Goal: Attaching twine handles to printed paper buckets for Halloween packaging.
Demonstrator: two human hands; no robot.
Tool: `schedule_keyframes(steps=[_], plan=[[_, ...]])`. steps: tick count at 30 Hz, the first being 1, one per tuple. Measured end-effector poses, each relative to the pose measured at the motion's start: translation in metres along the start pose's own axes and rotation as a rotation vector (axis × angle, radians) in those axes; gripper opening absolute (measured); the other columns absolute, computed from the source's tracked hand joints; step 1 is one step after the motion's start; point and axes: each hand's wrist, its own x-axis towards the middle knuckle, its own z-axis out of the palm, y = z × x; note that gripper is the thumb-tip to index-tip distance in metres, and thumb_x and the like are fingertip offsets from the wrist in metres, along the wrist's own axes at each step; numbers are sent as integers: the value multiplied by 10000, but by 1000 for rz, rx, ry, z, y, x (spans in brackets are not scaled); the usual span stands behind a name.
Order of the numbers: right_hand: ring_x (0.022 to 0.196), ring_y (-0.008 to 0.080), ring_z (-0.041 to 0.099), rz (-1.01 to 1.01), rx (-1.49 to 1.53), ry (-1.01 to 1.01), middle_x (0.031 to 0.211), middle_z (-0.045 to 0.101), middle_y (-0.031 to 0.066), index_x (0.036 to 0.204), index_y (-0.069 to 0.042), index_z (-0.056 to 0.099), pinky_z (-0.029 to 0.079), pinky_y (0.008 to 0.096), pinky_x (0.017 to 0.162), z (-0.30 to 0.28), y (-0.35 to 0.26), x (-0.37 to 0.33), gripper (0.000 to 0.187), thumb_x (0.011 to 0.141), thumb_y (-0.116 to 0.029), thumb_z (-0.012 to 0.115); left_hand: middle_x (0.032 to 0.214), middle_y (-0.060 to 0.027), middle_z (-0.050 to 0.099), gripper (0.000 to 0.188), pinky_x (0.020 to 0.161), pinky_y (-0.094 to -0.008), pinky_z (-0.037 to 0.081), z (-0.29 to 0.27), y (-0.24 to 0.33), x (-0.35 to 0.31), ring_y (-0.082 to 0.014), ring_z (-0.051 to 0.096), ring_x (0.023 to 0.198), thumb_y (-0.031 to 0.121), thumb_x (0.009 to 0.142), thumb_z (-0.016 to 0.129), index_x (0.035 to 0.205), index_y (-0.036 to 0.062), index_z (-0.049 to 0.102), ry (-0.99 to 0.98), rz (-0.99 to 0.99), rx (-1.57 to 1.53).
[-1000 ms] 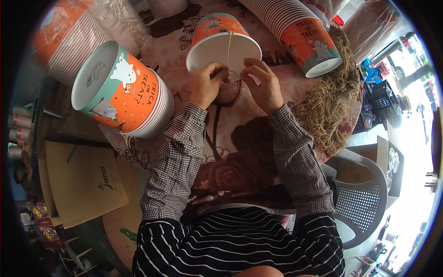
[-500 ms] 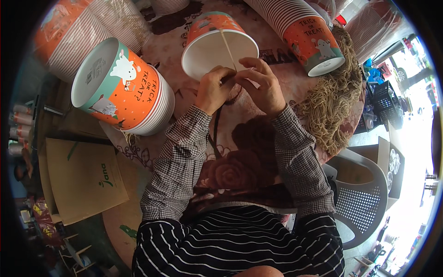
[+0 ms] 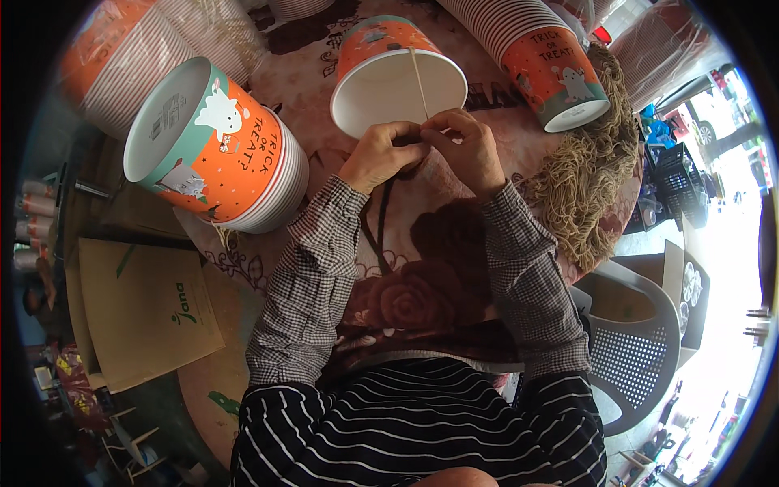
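Note:
An orange paper bucket point(image 3: 388, 91) with a green base band lies on its side on the table, its white inside facing me. A tan cord point(image 3: 419, 81) runs from the bucket's upper rim across its mouth to my fingers. My left hand point(image 3: 385, 152) is closed, fingers and thumb pinching at the cord's lower end. Against it, my right hand point(image 3: 466, 146) is closed too, with thumb and index pinched on the same cord. The exact grip between the fingertips is partly hidden.
Upside-down nested buckets point(image 3: 223, 150) stand at left; another long stack point(image 3: 552, 69) lies at the far right. Beside that stack lies a heap of tan cords point(image 3: 580, 191). Plastic-wrapped buckets point(image 3: 122, 65) sit at far left. A cardboard box point(image 3: 146, 312) and a grey chair point(image 3: 633, 349) flank the table.
The bucket has shifted slightly right. Both hands have moved a little right and closer together, and the raised right fingers have curled in.

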Motion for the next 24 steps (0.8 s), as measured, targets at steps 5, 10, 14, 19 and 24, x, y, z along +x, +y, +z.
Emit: schedule_keyframes(steps=[5,10,14,19,24], plan=[[804,126,634,124,122,-33,885,680,61,954,-8,683,509,257,743,-1,0,-1,151,827,-91,675,773,-14,630,212,626,-194,470,0,1,0,-56,555,700,98,848,677,996,-53,666,-19,-104,-21],[835,96,619,147,182,-46,881,681,50,978,17,668,499,238,755,-2,-1,-1,155,852,-73,660,808,-22,652,171,664,-204,484,-1,-4,2,-70,575,721,73,853,656,981,-40,669,19,-33,4],[815,111,642,141,239,-14,878,696,71,967,19,673,515,249,737,-5,1,2,168,846,-96,658,855,-31,670,149,693,-212,490,-3,-4,4,-79,591,746,48,854,635,978,-28,670,61,77,41],[810,108,636,142,294,-26,871,689,67,968,27,664,512,245,726,-5,0,1,160,853,-82,645,872,-64,681,127,746,-243,498,-2,-6,4,-105,628,800,19,846,622,966,-24,631,62,47,43],[802,132,649,107,212,-15,880,690,86,976,8,667,518,266,721,-3,2,0,173,853,-113,649,887,-116,674,156,755,-309,506,3,-5,2,-203,659,819,14,830,612,980,-12,582,101,122,236]])
